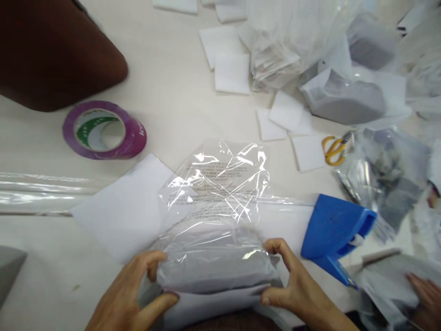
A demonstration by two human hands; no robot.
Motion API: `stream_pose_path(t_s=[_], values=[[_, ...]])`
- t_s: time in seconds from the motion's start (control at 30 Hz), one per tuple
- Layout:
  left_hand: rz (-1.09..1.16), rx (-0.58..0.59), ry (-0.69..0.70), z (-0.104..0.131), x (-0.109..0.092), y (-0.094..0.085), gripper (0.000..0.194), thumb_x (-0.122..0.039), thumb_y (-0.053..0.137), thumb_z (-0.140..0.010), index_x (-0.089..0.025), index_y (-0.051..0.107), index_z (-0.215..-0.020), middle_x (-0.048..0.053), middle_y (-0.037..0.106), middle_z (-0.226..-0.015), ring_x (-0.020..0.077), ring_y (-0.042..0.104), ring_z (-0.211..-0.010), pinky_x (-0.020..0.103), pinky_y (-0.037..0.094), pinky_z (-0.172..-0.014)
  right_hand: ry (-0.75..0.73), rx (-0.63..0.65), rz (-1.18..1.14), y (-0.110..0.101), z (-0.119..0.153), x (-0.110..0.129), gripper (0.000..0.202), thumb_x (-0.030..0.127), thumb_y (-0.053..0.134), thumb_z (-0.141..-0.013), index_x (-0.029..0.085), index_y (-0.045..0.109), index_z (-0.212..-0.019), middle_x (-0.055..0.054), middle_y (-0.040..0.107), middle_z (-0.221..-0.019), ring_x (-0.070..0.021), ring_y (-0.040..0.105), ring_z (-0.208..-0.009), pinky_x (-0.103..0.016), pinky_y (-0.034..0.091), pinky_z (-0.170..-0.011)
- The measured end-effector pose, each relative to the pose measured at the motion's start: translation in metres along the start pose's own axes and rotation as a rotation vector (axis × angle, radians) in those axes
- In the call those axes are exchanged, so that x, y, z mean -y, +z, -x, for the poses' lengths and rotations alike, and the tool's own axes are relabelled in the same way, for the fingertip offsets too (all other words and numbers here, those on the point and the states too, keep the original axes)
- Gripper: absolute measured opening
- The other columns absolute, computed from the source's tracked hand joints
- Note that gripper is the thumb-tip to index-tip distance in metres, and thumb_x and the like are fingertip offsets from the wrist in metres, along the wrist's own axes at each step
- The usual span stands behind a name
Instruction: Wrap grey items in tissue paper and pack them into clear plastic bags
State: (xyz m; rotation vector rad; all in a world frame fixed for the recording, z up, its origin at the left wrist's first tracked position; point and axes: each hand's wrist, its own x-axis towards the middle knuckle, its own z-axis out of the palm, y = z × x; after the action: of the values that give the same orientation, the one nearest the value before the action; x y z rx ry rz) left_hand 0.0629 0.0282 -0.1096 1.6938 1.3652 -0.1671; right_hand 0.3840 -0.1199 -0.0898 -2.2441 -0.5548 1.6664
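Close to my body, a grey wrapped bundle sits inside a clear plastic bag [210,271]. The bag's loose top, printed with small dark text, stretches away from me over the table. My left hand [138,289] grips the bundle's left end between thumb and fingers. On the opposite end my right hand [289,280] pinches the right side in the same way. Under the bag's left edge lies a white sheet of paper [127,202]. Just beyond my right hand is a blue tape dispenser [330,225].
A purple roll of tape [134,138] lies at left, below a dark brown object [62,50]. White foam squares [232,73], yellow-handled scissors [333,149], and plastic bags [275,55] spread across the back and right. Another person's hand [425,294] touches a grey package [389,276] at lower right.
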Motion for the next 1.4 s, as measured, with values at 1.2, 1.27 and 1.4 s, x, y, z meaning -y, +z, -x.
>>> stream_pose_path(t_s=[1.2, 1.27, 1.4], values=[[-0.217, -0.175, 0.595, 0.004, 0.075, 0.042, 0.021, -0.016, 0.055, -0.09, -0.024, 0.065, -0.107, 0.007, 0.069, -0.112, 0.0215, 0.061, -0.11, 0.029, 0.049, -0.097, -0.775, -0.099, 0.341, 0.03, -0.034, -0.079, 0.03, 0.015, 0.047, -0.089, 0.025, 0.07, -0.105, -0.011, 0.069, -0.101, -0.0249, 0.065, -0.095, -0.035, 0.058, -0.081], [-0.139, -0.133, 0.576, 0.005, 0.07, 0.041, 0.021, -0.013, 0.052, -0.091, -0.024, 0.064, -0.105, 0.006, 0.07, -0.106, 0.0189, 0.062, -0.104, 0.025, 0.05, -0.092, -0.785, -0.12, 0.293, 0.032, -0.031, -0.078, 0.029, 0.013, 0.047, -0.09, 0.026, 0.071, -0.099, -0.009, 0.068, -0.093, -0.024, 0.065, -0.089, -0.035, 0.058, -0.078], [0.066, 0.067, 0.451, 0.021, 0.065, 0.035, 0.019, -0.022, 0.049, -0.094, -0.028, 0.063, -0.104, 0.004, 0.07, -0.099, 0.0174, 0.064, -0.091, 0.021, 0.053, -0.083, -0.696, 0.081, 0.275, 0.028, -0.015, -0.076, 0.025, 0.018, 0.047, -0.093, 0.027, 0.07, -0.094, -0.008, 0.067, -0.09, -0.0244, 0.064, -0.09, -0.036, 0.055, -0.084]])
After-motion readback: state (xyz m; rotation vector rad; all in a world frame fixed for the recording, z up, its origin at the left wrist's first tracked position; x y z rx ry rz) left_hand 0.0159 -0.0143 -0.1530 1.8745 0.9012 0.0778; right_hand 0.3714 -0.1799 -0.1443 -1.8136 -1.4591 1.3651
